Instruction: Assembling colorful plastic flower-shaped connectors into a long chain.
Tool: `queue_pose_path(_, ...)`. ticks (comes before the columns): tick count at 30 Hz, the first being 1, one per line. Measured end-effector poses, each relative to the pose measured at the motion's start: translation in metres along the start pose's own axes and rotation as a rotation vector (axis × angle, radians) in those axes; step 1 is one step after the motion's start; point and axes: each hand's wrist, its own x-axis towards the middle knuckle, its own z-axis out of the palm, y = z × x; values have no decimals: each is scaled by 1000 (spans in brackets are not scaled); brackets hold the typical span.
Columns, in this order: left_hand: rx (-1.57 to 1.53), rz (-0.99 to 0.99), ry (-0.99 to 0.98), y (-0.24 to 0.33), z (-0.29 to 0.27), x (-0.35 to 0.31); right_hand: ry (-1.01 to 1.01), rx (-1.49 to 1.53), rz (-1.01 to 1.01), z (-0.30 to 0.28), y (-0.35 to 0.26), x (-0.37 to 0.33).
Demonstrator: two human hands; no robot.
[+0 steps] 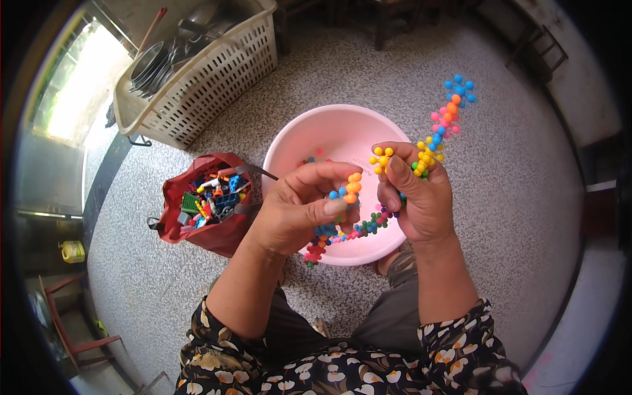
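While both hands pinch knobbly plastic ball pieces above the smooth pink basin (296, 141), left hand (299, 210) grips orange piece (353, 186), right hand (418, 194) holds multicoloured chain (444, 118); red bag (204, 227) lies left.

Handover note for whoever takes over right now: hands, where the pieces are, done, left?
Left hand: pinching an orange ball-cluster piece on a multicoloured chain.
Right hand: gripping a second chain, yellow piece at its fingertips.
Pink basin below holds a few loose pieces; red bag of bricks on the left.
Done: two chains built.
Left: orange and yellow ends not yet joined.
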Motion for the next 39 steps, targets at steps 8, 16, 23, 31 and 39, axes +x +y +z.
queue_pose_path(8, -76, -80, 50, 2, -3, 0, 40, -149, -32, 2, -6, 0)
queue_pose_path(16, 92, -227, 178, 1, 3, 5, -296, -438, -87, -7, -14, -2)
queue_pose_path(23, 14, -165, 155, -3, 2, 5, -225, -363, -55, -5, -9, -5)
queue_pose_path(31, -42, -79, 171, -4, 2, 4, -59, -17, 45, 2, 4, -4)
queue_pose_path(39, -112, -76, 191, 2, 2, 2, 44, 17, -39, -3, 0, 3)
